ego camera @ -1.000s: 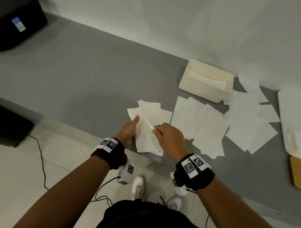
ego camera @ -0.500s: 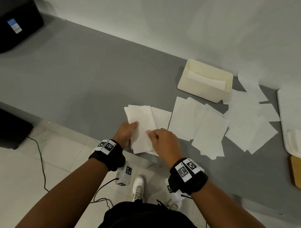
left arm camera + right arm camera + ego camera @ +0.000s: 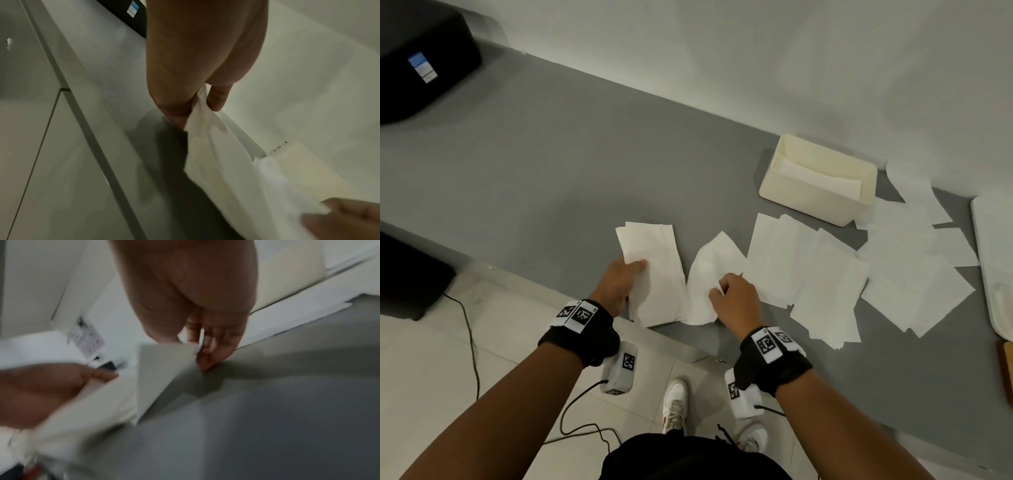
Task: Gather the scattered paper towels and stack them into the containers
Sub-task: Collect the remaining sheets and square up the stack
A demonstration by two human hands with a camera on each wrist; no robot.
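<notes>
The cream box (image 3: 815, 192) holds folded towels against its far wall. The left hand (image 3: 619, 281) pinches a stack (image 3: 654, 270), long axis running away from the person. The right hand (image 3: 736, 301) pinches 1 curled towel (image 3: 712, 270) beside it.

Black wristbands (image 3: 580, 337) with white coded tags (image 3: 768, 344)

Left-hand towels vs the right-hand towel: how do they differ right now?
The left hand holds a squared-up stack of towels, lying flat and straight-edged; the right hand pinches a single towel that is bent and curling.

The stack sits farther left on the grey counter; the single towel lies next to the scattered towels.

Both are white paper, and neither is in the cream container yet.
</notes>
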